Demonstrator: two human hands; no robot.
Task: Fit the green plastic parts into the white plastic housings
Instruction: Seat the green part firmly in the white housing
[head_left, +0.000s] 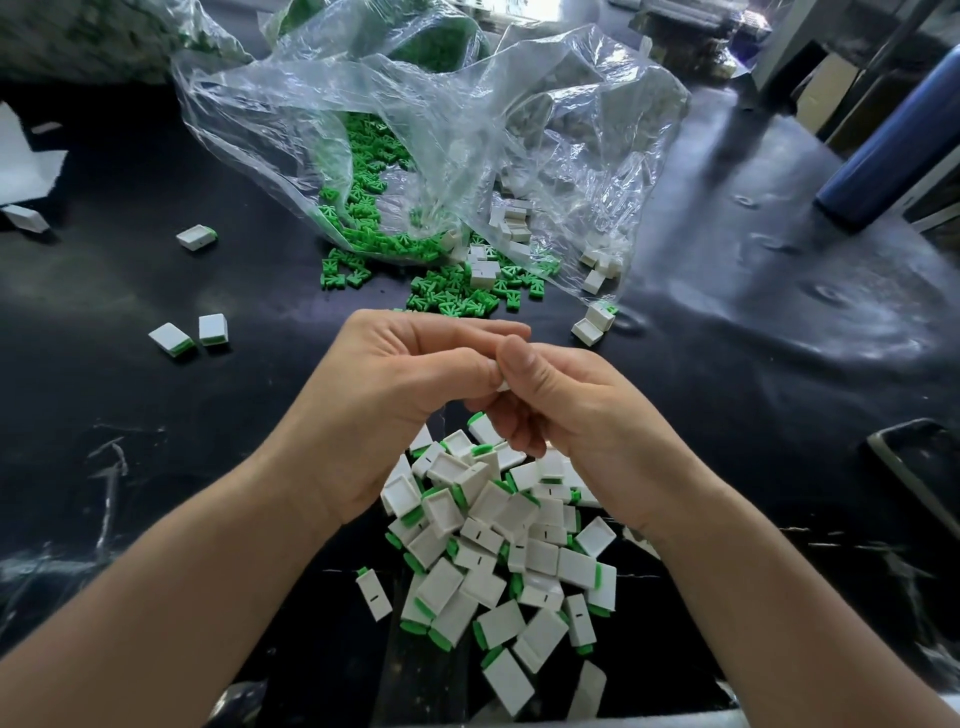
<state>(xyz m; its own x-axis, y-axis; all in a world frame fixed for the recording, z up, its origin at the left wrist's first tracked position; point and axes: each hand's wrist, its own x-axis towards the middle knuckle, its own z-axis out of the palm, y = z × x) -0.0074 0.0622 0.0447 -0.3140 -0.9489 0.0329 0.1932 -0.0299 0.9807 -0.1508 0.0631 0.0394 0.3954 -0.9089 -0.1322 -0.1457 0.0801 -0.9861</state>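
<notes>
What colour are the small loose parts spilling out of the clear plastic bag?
The loose parts are bright green; the head view shows it.

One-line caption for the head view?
Left hand and right hand pinch a white housing above assembled pieces; green parts spill from a clear bag.

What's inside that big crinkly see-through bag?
Inside the clear bag are loose green parts and, to the right, some white housings. Crumpled folds and glare hide what lies deeper in.

Assembly workshop, I'd say.
I see bulk bags (415, 130) of green parts (363, 208) and heaped housings (498, 545) on a black mat (156, 415).
</notes>
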